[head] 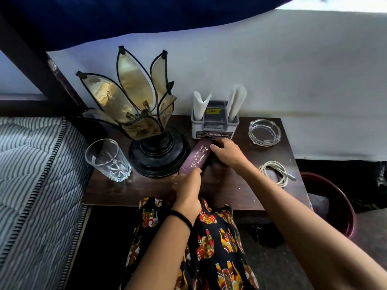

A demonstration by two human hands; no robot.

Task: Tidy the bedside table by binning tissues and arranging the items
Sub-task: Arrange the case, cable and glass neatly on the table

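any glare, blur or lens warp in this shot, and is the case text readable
Head view: wide-angle warp bows the wall edge and bed; window top right is blown out; soft highlights on the glass and ashtray; lower frame dim. Gold text on the purple case, held by both left hand and right hand, is only partly legible.

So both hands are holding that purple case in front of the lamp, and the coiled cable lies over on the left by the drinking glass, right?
Not quite. The head view shows the coiled cable on the right side of the table, below the glass ashtray, not by the drinking glass. The rest holds: left hand and right hand both hold the purple case in front of the lamp.
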